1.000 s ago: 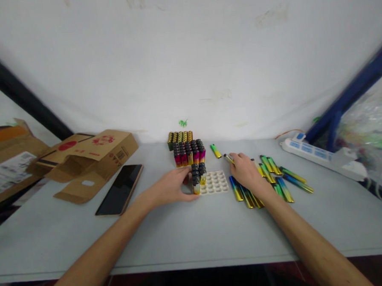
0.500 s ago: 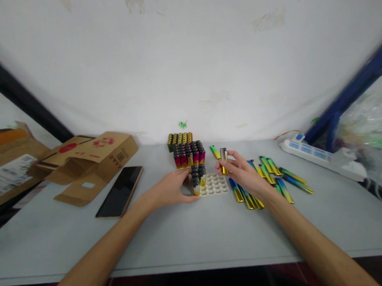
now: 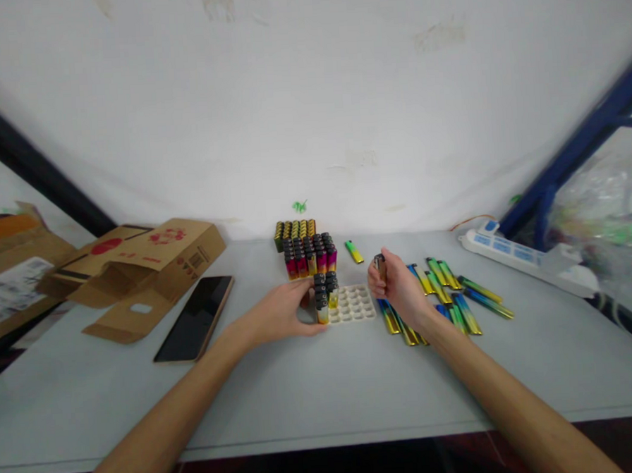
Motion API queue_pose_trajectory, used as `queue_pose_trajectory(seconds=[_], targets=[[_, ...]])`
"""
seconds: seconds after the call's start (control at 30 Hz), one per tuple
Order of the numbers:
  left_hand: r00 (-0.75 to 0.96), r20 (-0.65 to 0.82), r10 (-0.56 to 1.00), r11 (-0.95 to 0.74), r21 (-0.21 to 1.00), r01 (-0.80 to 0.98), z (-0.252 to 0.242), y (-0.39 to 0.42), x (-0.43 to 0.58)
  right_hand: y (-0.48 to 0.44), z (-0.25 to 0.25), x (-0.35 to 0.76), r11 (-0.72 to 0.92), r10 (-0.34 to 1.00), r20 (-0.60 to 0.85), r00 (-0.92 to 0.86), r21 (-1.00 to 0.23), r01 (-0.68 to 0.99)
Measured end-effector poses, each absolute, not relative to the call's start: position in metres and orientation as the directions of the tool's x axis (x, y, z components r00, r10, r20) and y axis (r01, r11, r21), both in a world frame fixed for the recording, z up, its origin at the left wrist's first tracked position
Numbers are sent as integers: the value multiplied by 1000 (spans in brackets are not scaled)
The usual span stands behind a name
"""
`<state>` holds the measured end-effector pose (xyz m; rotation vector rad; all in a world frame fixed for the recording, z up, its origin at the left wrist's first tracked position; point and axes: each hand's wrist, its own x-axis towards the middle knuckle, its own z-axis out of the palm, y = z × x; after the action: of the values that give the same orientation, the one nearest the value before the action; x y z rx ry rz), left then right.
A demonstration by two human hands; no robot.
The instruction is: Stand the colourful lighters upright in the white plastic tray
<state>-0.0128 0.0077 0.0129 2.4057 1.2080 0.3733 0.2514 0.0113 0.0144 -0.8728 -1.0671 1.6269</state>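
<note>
My right hand (image 3: 401, 288) is closed around a lighter (image 3: 380, 265), held upright with its top end showing above the fingers. Most of its body is hidden by my fist. On the table stands a white tray (image 3: 359, 305) with round holes. Several black-topped lighters (image 3: 322, 296) fill the left part of this tray, standing upright. My left hand (image 3: 285, 312) curls around the tray's left end, thumb at the front and fingers behind. Below and to the right of my right hand lie shiny green, blue and gold lighter-shaped pieces (image 3: 468, 313).
Behind the tray stand a block of pink and orange lighters (image 3: 311, 261) and a gold-topped block (image 3: 294, 230). One green-yellow piece (image 3: 354, 252) lies alone near the wall. A phone (image 3: 196, 319) and an opened cardboard box (image 3: 158, 255) are at left, a power strip (image 3: 529, 260) at right.
My right hand has turned and drawn slightly right, away from the tray; its fingers now wrap the lighter more fully. My left hand stays at the tray. The view has shifted slightly.
</note>
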Motion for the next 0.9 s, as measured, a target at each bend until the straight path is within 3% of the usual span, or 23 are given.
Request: queue_pose_trajectory(seconds=[0.6, 0.8, 0.9], targets=[[597, 42, 801, -542, 474, 694, 10, 8, -15, 9, 7, 246, -104, 968, -44, -248, -966, -236], [602, 57, 797, -546, 495, 676, 11, 8, -16, 11, 7, 246, -12, 977, 39, -208, -971, -240], [610, 78, 789, -554, 518, 651, 11, 8, -15, 6, 10, 248, 30, 969, 65, -237, -989, -148]])
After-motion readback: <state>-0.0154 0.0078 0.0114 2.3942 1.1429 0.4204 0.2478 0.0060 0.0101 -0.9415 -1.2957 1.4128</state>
